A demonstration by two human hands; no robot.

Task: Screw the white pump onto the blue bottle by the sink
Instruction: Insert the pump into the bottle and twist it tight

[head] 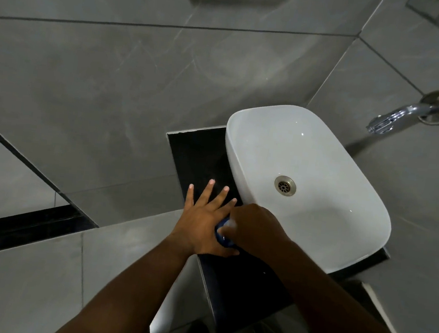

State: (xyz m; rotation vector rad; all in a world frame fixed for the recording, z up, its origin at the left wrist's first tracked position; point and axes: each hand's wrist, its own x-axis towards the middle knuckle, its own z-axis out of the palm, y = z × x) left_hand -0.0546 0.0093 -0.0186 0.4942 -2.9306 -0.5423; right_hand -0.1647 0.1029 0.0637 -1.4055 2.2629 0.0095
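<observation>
The blue bottle (222,234) stands on the black counter (200,153) just left of the white sink (306,181); only a small patch of blue shows between my hands. A sliver of the white pump (233,224) peeks out on top of it. My right hand (255,229) is closed over the pump from above. My left hand (204,219) lies against the bottle's left side with its fingers spread and straight, thumb under the bottle's near side. Most of the bottle and pump are hidden by my hands.
A chrome tap (408,113) juts from the grey tiled wall at the right, above the sink. The sink's drain (285,185) sits mid-basin. The counter's near edge drops off below my forearms, with grey tiled walls to the left.
</observation>
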